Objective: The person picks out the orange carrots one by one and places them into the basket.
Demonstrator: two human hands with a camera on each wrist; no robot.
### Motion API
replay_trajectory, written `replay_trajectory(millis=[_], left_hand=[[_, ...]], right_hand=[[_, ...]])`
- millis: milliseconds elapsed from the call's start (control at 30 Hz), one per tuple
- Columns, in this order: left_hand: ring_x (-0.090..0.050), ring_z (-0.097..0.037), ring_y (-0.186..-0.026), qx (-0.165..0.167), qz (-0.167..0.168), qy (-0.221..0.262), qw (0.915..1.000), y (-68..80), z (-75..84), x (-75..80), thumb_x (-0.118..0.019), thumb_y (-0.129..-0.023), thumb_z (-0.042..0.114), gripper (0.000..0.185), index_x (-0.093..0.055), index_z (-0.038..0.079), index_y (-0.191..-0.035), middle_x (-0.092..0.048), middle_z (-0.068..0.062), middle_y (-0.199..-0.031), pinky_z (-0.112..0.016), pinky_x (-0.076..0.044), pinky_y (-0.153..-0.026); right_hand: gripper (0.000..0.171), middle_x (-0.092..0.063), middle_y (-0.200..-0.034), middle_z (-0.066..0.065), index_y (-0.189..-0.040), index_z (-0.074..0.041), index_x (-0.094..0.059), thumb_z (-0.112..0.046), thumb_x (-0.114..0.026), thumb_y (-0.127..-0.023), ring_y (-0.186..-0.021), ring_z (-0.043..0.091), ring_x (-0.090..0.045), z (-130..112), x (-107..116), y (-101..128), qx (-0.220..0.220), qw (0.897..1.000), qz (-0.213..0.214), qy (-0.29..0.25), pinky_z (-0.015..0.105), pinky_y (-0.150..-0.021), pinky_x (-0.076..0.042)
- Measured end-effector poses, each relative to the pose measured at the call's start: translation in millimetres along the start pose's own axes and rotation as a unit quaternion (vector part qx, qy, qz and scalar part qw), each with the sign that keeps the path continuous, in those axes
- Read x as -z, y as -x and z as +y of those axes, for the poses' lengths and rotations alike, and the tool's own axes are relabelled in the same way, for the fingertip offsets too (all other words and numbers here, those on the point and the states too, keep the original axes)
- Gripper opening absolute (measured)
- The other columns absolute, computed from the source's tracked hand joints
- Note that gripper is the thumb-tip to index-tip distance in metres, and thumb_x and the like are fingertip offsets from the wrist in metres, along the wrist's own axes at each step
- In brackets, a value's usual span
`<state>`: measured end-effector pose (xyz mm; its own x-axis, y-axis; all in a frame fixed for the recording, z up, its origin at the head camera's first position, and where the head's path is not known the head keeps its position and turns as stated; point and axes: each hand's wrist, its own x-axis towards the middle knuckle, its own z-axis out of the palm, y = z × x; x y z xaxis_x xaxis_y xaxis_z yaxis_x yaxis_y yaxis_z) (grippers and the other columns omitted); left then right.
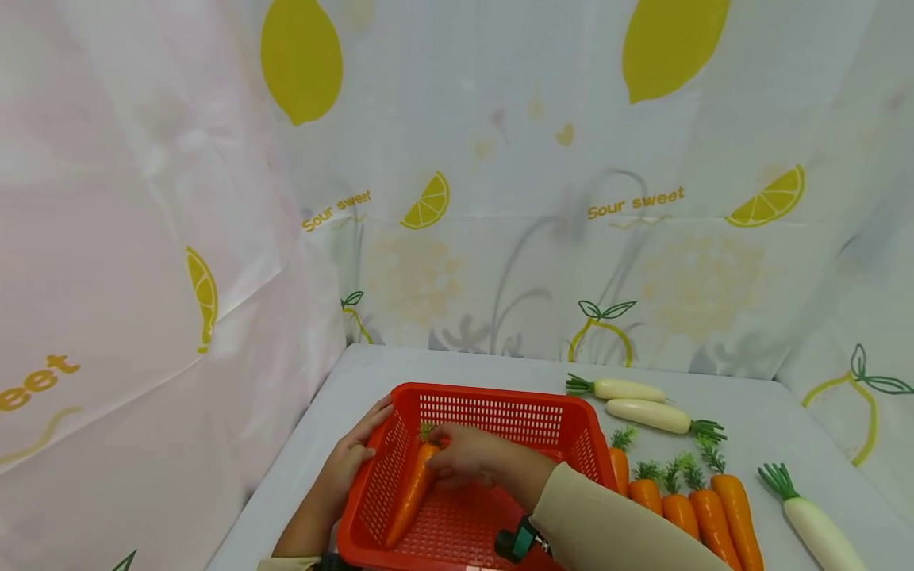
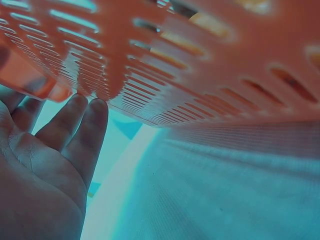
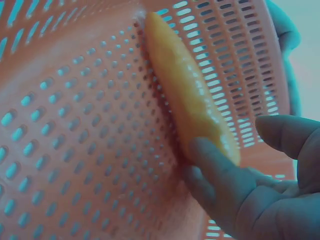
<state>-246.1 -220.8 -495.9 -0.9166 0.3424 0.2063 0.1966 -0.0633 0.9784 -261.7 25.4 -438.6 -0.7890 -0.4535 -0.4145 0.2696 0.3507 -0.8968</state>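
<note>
On the bench [image 1: 457, 373], seen from the head camera, a red basket [image 1: 493, 396] is sitting near the front edge. The right hand [image 1: 467, 456] is reaching down into it, fingers curled around the leafy end of a carrot [image 1: 410, 496] that is lying along the basket's left wall, tip pointing toward the person. The left hand [image 1: 353, 456] is resting on the outside of the basket's left rim, fingers fairly straight and pressing against the wall. Just right of the basket, a row of carrots [image 1: 685, 507] is lying side by side with green tops pointing away. Behind them two radishes [image 1: 643, 404] are lying across the bench, and a third radish [image 1: 814, 523] is lying farther right. A lemon-print curtain [image 1: 500, 198] is hanging behind and to the left.

From the left wrist camera, the left hand [image 2: 45, 165] is lying open, its straight fingertips [image 2: 85, 107] touching the slotted outer wall of the basket [image 2: 200, 60] above the bench [image 2: 215, 195].

From the right wrist camera, the right hand [image 3: 260, 185] is pinching the carrot [image 3: 187, 95] between fingers [image 3: 220, 170] and thumb, the carrot leaning against the perforated inner wall of the basket [image 3: 75, 125].
</note>
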Motion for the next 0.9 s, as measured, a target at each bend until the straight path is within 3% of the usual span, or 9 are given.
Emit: replay_trajectory(millis=[267, 567, 900], left_hand=[[-0.035, 0.009, -0.145, 0.004, -0.014, 0.026, 0.9996, -2.8, -0.8, -0.2, -0.031, -0.088, -0.009, 0.077, -0.030, 0.004, -0.164, -0.011, -0.006, -0.177, -0.029, -0.051, -0.104], [-0.036, 0.006, -0.146, 0.012, -0.012, 0.035, 0.9993, -2.0, 2.0, -0.8, -0.032, -0.089, -0.009, 0.077, -0.030, 0.006, -0.164, -0.011, -0.005, -0.177, -0.032, -0.051, -0.106], [-0.034, 0.012, -0.143, 0.028, -0.013, 0.031, 0.9990, -1.4, 3.0, 0.6, -0.031, -0.089, -0.009, 0.078, -0.027, 0.007, -0.165, -0.008, -0.003, -0.177, -0.030, -0.050, -0.106]], right_hand=[[0.051, -0.063, -0.120, 0.013, -0.140, -0.006, -0.057, -0.010, -0.075, -0.093, -0.101, 0.030, -0.068, -16, 12, 19, 0.037, 0.998, 0.029, 0.039, 0.050, -0.082, -0.063], [0.060, -0.055, -0.143, 0.024, -0.148, -0.006, -0.050, -0.015, -0.075, -0.094, -0.119, 0.036, -0.067, -31, 27, 52, 0.080, 0.997, -0.001, 0.003, 0.052, -0.093, -0.059], [0.058, -0.049, -0.153, 0.018, -0.149, -0.012, -0.049, -0.026, -0.072, -0.097, -0.126, 0.031, -0.063, -30, 55, 101, 0.116, 0.993, 0.029, 0.002, 0.047, -0.101, -0.056]])
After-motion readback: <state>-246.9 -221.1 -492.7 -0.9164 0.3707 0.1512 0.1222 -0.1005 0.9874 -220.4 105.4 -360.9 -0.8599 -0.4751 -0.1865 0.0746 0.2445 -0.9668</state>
